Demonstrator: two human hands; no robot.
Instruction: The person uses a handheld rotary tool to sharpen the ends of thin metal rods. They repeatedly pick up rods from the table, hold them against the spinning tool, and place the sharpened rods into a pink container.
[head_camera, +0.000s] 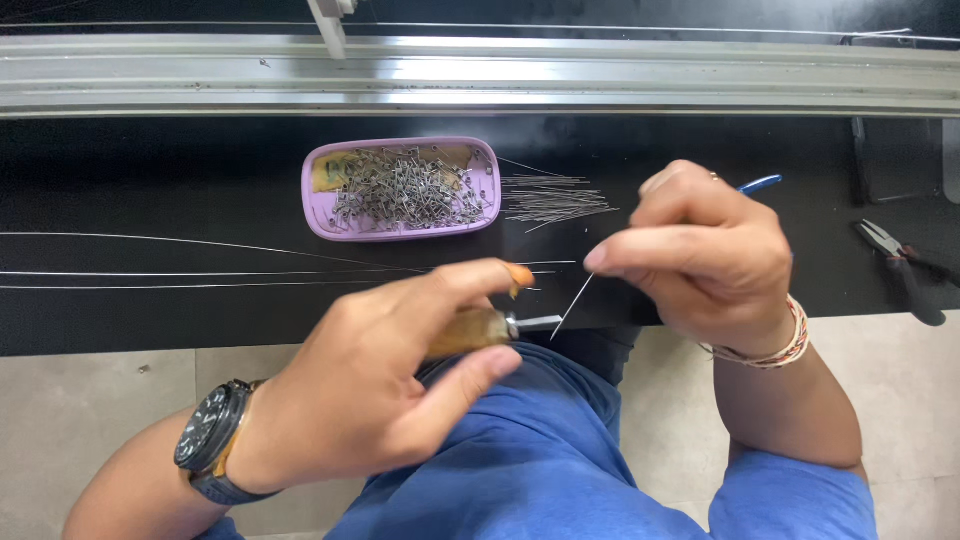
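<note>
A wooden-handled tool (478, 331) is gripped in the left hand (385, 385), the fingers closed around its handle and the thumb stretched over the top; its short metal tip (537, 323) points toward 3 o'clock. A thin metal pin (573, 304) is pinched between thumb and forefinger of the right hand (700, 255), and its lower end is held just beside the tool's tip — whether the two touch cannot be told. A blue-handled object (760, 184) is seen sticking out behind the right hand at about 1 o'clock; only its end is visible.

At 11 o'clock from the hands, a pink oval tray (318, 195) is set on the black workbench (150, 190), filled with a heap of short metal pins (405, 192). Just beside the tray, at its 3 o'clock side, a loose bundle of longer needles (552, 197) is laid flat. Long thin wires (200, 272) are stretched across the bench from 9 o'clock toward the hands. Pliers (895, 262) lie at 3 o'clock — well apart from the right hand. A metal rail (600, 75) runs along the far edge at 12 o'clock.
</note>
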